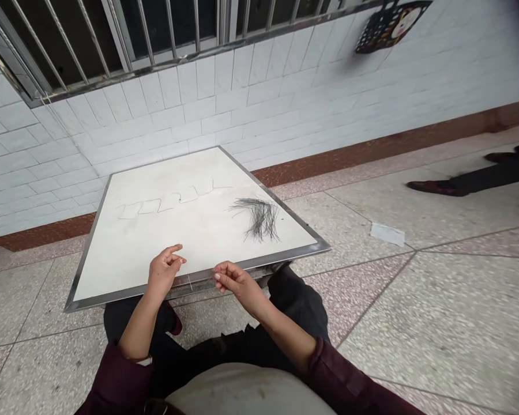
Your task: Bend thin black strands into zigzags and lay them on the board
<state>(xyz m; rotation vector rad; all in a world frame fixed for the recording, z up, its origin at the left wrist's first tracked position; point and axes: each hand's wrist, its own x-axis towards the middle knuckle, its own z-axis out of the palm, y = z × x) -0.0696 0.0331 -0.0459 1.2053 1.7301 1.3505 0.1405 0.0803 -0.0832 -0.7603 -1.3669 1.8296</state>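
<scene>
My left hand is over the near edge of a white board with a grey metal rim. Its thumb tip meets a finger in a pinch, while another finger stretches forward above them. To its right, my right hand has thumb and fingers pressed together at the same edge. Whatever either pinch holds is too fine to make out. Between the hands, a thin pale line shows against the rim. A pile of thin dark strands lies at the board's right. Several bent, zigzag strands form a row farther left.
Behind the board is a white tiled wall with a barred window. A dark patterned bag hangs at upper right. Another person's shoe and a white paper piece are on the speckled floor.
</scene>
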